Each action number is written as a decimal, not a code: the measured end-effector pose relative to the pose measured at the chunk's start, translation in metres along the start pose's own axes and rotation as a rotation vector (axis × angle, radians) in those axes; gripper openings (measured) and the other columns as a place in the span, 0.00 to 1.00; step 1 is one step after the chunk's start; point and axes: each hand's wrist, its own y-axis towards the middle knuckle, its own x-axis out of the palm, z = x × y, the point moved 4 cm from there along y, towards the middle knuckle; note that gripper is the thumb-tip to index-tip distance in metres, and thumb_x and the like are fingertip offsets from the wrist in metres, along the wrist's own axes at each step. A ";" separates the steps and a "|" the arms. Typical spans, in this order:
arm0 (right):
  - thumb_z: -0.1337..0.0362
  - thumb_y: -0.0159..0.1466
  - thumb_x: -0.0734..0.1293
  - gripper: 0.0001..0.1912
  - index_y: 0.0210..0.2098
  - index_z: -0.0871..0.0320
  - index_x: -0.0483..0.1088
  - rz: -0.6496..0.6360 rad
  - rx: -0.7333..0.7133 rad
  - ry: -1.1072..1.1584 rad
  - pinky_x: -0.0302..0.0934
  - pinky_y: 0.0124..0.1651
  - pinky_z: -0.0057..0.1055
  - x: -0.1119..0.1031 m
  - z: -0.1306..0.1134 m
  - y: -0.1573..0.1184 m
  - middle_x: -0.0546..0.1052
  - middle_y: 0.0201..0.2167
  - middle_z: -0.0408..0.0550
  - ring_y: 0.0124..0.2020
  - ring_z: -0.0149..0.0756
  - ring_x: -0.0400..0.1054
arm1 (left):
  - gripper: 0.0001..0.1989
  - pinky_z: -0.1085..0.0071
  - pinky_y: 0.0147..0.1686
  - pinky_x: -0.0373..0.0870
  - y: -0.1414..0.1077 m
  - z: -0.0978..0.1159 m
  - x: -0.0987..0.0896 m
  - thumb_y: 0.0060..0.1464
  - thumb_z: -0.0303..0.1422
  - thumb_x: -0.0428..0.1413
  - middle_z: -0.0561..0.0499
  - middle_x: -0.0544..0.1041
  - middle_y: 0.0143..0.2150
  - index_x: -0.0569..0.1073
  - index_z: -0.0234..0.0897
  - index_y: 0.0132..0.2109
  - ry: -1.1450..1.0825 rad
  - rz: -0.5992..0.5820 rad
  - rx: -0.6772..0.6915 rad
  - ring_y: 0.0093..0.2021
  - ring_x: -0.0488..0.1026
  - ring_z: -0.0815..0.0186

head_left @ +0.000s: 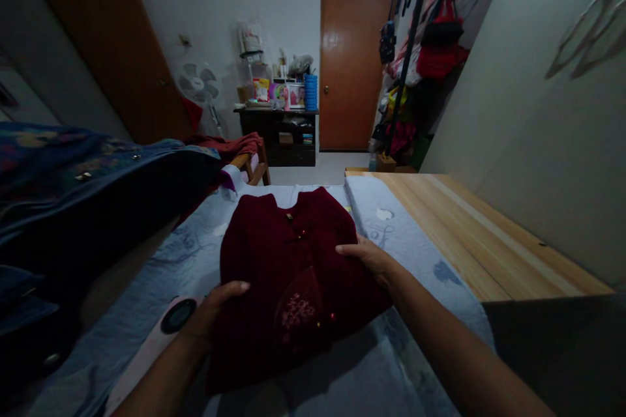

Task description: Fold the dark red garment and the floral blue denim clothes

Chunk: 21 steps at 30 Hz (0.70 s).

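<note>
A dark red garment with a pink flower patch and small shiny fasteners is spread between my hands above a pale blue bedspread. My left hand grips its left edge, thumb on top and fingers hidden behind the cloth. On the right edge, my right hand holds the garment the same way, a little farther from me. Beside my left forearm lies a pale pink object with a dark round part.
Dark and denim clothes are heaped at the left. A wooden board borders the bed on the right. Farther back stand a black cabinet, a white fan and a closed door. Bags hang at the back right.
</note>
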 end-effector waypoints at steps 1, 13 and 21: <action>0.67 0.45 0.74 0.36 0.55 0.53 0.66 -0.001 -0.011 -0.005 0.65 0.56 0.48 -0.003 -0.011 0.000 0.78 0.49 0.50 0.46 0.48 0.74 | 0.25 0.55 0.36 0.80 0.001 0.006 0.010 0.42 0.24 0.60 0.41 0.82 0.32 0.75 0.28 0.51 0.020 -0.021 0.007 0.32 0.81 0.47; 0.72 0.50 0.71 0.31 0.54 0.56 0.69 0.276 -0.213 -0.213 0.66 0.55 0.46 -0.129 -0.162 -0.019 0.80 0.44 0.50 0.44 0.47 0.76 | 0.28 0.51 0.51 0.73 0.071 0.045 0.228 0.45 0.26 0.57 0.41 0.82 0.40 0.72 0.27 0.56 0.027 -0.531 0.141 0.44 0.79 0.47; 0.70 0.52 0.70 0.19 0.44 0.60 0.74 0.540 -0.172 -0.303 0.72 0.44 0.44 -0.259 -0.204 -0.006 0.82 0.35 0.53 0.34 0.46 0.77 | 0.26 0.55 0.53 0.69 0.141 0.031 0.369 0.38 0.25 0.57 0.42 0.81 0.38 0.73 0.28 0.50 0.154 -0.747 0.236 0.42 0.78 0.52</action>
